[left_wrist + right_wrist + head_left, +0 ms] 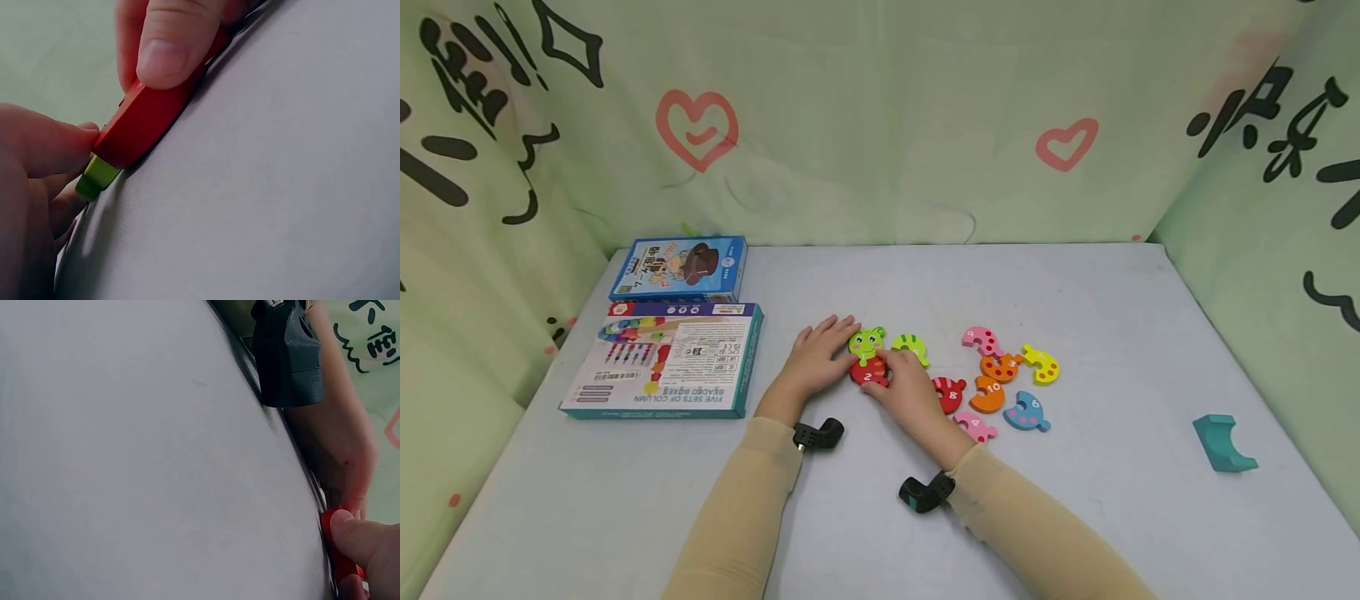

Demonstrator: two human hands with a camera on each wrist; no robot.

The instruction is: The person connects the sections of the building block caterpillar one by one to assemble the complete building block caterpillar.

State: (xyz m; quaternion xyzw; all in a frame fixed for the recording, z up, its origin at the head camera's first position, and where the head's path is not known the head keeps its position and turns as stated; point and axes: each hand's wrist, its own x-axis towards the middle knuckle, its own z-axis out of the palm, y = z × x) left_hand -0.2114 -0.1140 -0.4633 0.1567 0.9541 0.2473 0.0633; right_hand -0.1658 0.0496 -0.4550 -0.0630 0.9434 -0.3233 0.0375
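A green caterpillar-head puzzle piece (867,342) with a smiling face lies on the table, joined or pressed against a striped red puzzle piece (868,372). My left hand (811,362) holds the green piece at its left side, thumb low by the seam and fingertips at its top. From the right, my right hand (913,397) pinches the red piece between thumb and fingers. In the left wrist view the red piece (142,128) sits on edge with the right thumb on its side, and the green piece (100,175) shows below it, beside the left fingers.
A striped green piece (912,343) lies just behind my right hand. To its right are a red piece (950,395), several pink, orange and yellow pieces and a blue piece (1028,412). Two boxes, blue (688,271) and white (662,358), stand left; a teal block (1221,443) sits far right.
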